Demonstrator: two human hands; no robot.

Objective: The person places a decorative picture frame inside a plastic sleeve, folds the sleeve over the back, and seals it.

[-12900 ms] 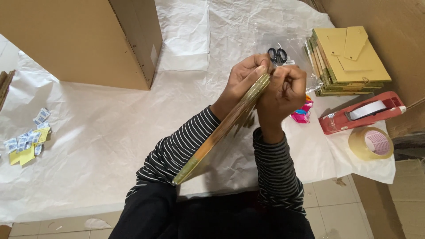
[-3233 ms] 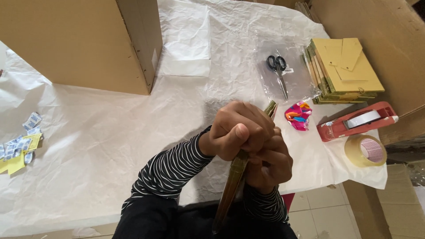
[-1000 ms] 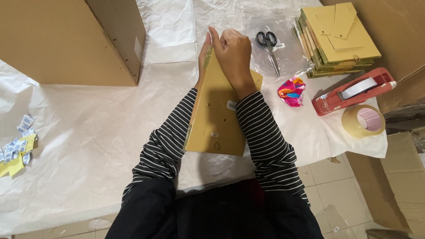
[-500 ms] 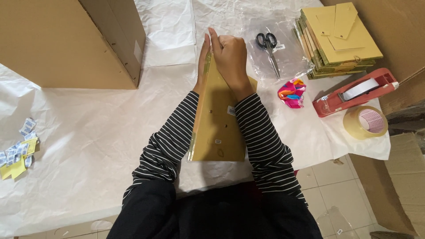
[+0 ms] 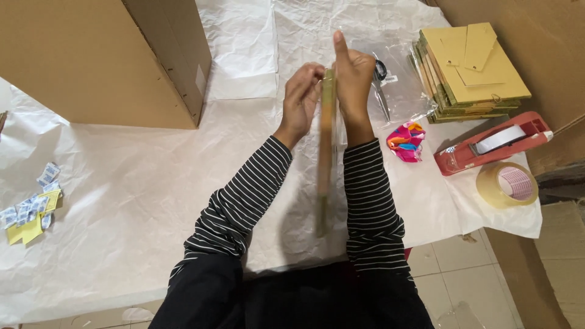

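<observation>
The flat, tan cardboard piece (image 5: pixel 326 152) is held on its edge between the two hands, above the tabletop covered with crinkled white paper (image 5: pixel 152 201), so the camera sees only its thin side. The left hand (image 5: pixel 301 97) presses on the left face near the far end, fingers bent against it, and the right hand (image 5: pixel 353 76) lies on the right face with the thumb raised. So both grips are closed on the piece from opposite sides. I judge it is pinched like this because a thin board standing on its edge would fall flat without support from both faces.

The long axis of the piece runs from the person's body away toward the far side of the tabletop. The far end is between the fingers and the near end hangs free between the striped sleeves.

Taking the piece as the landmark: to its right, near, lie the black-handled scissors (image 5: pixel 381 85) on a clear plastic bag, and the small multicoloured wrapper (image 5: pixel 405 140). Further right are the stack of similar tan cardboard pieces (image 5: pixel 472 76), the red tape dispenser (image 5: pixel 493 143) and the roll of clear tape (image 5: pixel 507 184). To the left stands a large brown cardboard box (image 5: pixel 103 58), and far left are small blue and yellow paper scraps (image 5: pixel 30 204)
</observation>
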